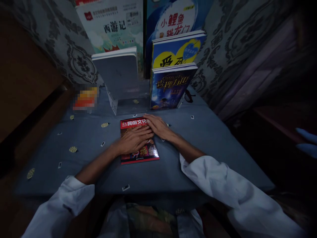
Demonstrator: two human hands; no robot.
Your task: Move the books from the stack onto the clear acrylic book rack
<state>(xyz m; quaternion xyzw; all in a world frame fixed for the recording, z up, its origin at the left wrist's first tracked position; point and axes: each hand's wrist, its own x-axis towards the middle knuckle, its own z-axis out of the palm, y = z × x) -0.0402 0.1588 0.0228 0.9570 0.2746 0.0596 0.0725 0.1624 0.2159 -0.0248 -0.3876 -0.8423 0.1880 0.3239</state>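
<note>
A red-covered book (140, 160) lies closed and flat on the cloth-covered table (198, 142), in front of a clear book stand. Across the middle of its cover rests my left hand (135, 138), fingers stretched out to the right. My right hand (158, 126) lies at the book's upper right edge, its fingers straight and touching the cover beside my left fingertips. Both palms face down, and they hide much of the cover picture.
Behind the book, a clear stand (127, 107) bears a grey-backed book (117, 74), a dark blue book (170, 87) and a blue-and-yellow book (177, 49). Taller books rise behind them. A pixelated orange item (86, 99) lies left; dark glasses (189, 96) sit behind right.
</note>
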